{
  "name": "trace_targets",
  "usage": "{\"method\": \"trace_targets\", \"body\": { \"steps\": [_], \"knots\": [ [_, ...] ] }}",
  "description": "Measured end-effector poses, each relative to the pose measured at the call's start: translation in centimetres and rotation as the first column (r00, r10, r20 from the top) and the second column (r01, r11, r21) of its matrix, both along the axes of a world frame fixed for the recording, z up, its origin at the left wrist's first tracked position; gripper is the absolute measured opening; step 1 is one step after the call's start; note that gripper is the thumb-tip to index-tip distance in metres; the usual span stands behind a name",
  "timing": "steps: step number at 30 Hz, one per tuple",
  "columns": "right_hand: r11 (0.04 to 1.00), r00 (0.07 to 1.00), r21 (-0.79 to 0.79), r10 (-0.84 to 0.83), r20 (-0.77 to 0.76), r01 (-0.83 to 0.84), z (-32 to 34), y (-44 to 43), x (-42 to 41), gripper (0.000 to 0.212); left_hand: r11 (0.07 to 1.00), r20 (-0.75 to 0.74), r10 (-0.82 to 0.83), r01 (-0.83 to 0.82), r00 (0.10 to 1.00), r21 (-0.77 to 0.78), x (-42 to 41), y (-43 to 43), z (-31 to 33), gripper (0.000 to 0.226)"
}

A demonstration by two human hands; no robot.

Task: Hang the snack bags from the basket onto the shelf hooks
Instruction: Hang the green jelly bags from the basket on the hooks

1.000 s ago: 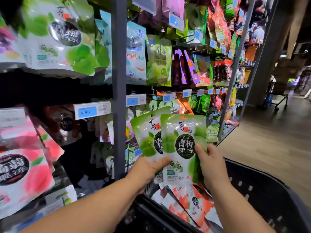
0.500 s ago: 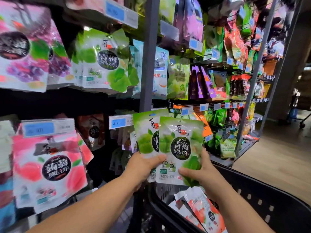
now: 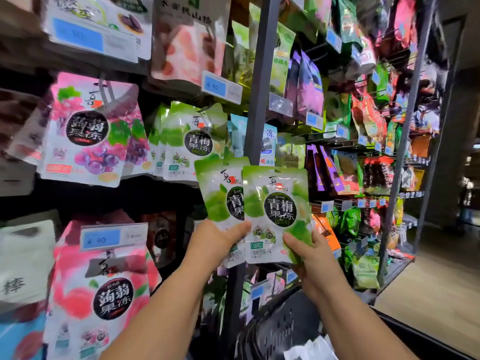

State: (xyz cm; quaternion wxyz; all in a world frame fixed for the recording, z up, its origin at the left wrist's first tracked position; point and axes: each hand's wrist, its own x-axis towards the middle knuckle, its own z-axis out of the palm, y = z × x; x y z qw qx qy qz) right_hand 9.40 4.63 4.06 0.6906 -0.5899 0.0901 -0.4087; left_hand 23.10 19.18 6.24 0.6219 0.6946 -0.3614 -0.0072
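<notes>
The front green bag (image 3: 278,211) you hold reads 青梅果冻 in its black disc, with 40 near its bottom edge. The rear green bag (image 3: 220,196), just left of it, shows only 青 and part of 果. Up-left of it, a hanging green bag (image 3: 193,144) also reads 青梅果冻. Further left, the grape bag (image 3: 85,131) reads 蒟蒻果冻, as does the peach bag (image 3: 109,297) down-left. A price tag (image 3: 220,87) above-left reads 4.90, and so does a lower tag (image 3: 101,239) far left.

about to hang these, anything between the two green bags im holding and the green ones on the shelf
Nothing visible. The held bags sit below and right of the hung green bags, open air between. The post stands behind the held bags. The hook is hidden.
</notes>
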Motion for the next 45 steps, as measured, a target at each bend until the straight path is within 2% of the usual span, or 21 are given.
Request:
{"method": "trace_targets", "body": {
  "steps": [2,6,15,21,31,37,45],
  "knots": [
    [1.000,1.000,-0.019,0.007,0.017,-0.007,1.4,0.2,0.7,0.056,0.999,0.050,0.041,-0.041,0.998,0.012,0.6,1.3,0.5,0.014],
    [0.999,0.997,-0.023,0.050,0.057,-0.049,3.4,1.2,2.6,0.035,0.996,0.086,0.086,-0.088,0.993,0.016,2.2,4.1,1.4,0.017],
    [0.987,0.978,-0.004,0.158,0.138,-0.159,8.2,4.3,9.4,0.030,0.973,0.029,0.224,-0.221,0.974,-0.069,5.0,8.1,3.0,0.021],
    [0.991,0.983,-0.047,0.130,0.128,-0.125,10.5,5.3,12.6,0.034,0.959,-0.006,0.272,-0.271,0.962,-0.086,5.9,9.2,3.3,0.021],
    [0.997,0.992,-0.061,0.062,0.106,-0.056,11.7,4.8,14.9,0.017,0.957,0.016,0.275,-0.272,0.961,-0.097,6.3,12.5,3.9,0.020],
    [0.996,0.994,-0.076,0.052,0.094,-0.045,12.4,4.3,15.3,0.014,0.963,0.006,0.257,-0.255,0.966,-0.081,6.7,13.5,3.9,0.014],
    [0.998,0.999,-0.052,0.033,-0.038,-0.035,12.2,3.8,16.8,0.025,0.968,0.007,0.242,-0.241,0.970,-0.072,7.5,14.0,3.4,0.018]
  ]
}}
